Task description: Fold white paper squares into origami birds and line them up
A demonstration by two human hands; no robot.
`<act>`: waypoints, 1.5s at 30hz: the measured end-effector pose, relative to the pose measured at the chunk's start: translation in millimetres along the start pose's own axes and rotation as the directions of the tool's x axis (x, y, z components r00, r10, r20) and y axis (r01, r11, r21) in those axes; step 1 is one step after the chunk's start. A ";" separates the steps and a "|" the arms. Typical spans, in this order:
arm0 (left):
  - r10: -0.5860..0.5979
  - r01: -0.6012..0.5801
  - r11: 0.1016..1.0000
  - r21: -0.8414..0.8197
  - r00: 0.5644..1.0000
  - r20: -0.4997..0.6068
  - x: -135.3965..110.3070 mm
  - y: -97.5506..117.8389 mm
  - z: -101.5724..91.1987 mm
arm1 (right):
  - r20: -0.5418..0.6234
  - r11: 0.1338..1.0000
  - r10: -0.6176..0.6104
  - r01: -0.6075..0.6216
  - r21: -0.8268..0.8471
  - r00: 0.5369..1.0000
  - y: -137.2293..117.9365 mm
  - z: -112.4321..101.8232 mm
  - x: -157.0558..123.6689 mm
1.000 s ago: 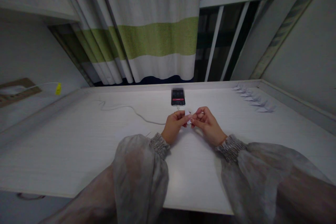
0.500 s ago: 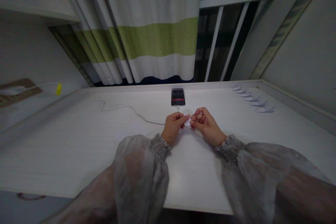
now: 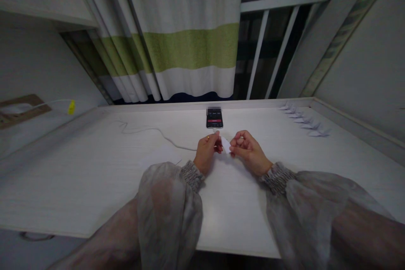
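Observation:
A small piece of folded white paper [image 3: 225, 145] is held up between my hands, over the middle of the white desk [image 3: 237, 223]. My left hand [image 3: 205, 152], with a ring on one finger, has its fingers closed at the paper's left edge. On the other side, my right hand [image 3: 249, 154] pinches the paper's lower right part between thumb and index finger. The fingers hide some of the paper's edges, so its full shape cannot be made out.
Just beyond my hands lies a phone [image 3: 214, 118] with a cable [image 3: 164, 136] trailing left. Several folded paper pieces [image 3: 305, 121] stand in a slanting row at the back right. Behind the desk hang a striped curtain [image 3: 193, 46] and white window bars [image 3: 281, 50].
The left thumb has drawn back from the front of the paper, and more of its white face shows. My right hand stays nearly in place, still pinching.

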State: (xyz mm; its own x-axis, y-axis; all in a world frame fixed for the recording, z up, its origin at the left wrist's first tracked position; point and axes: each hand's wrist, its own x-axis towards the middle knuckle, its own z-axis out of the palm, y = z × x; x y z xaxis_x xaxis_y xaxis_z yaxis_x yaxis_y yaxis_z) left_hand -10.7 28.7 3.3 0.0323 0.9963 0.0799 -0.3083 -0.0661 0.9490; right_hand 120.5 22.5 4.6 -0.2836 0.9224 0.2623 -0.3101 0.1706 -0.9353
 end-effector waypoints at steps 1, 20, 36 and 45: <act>-0.015 0.015 1.000 -0.026 1.000 0.024 -0.2 0.4 -0.5 | -0.007 1.000 -0.006 0.006 0.027 1.000 -0.4 -0.3 0.2; 0.014 -0.009 0.999 -0.035 0.988 0.156 -0.7 -4.5 -2.6 | -0.186 0.980 0.044 -0.079 -0.182 0.982 1.7 -5.4 6.2; 0.023 -0.020 1.000 -0.022 0.987 0.159 -3.5 -1.9 2.8 | -0.098 0.732 -0.341 0.199 -0.652 0.935 1.8 -6.7 -0.5; 0.042 -0.048 0.998 0.044 0.992 0.120 -3.2 -2.1 2.5 | -0.084 0.686 -0.344 0.190 -0.702 0.935 0.5 -4.5 -2.7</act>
State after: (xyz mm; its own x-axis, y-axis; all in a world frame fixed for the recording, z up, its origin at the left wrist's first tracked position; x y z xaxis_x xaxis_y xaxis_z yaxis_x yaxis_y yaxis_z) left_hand -7.8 25.5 1.8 0.1326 0.9788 0.1560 -0.2676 -0.1162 0.9565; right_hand 125.2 21.7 2.4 -0.0826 0.8329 0.5473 0.3706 0.5354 -0.7589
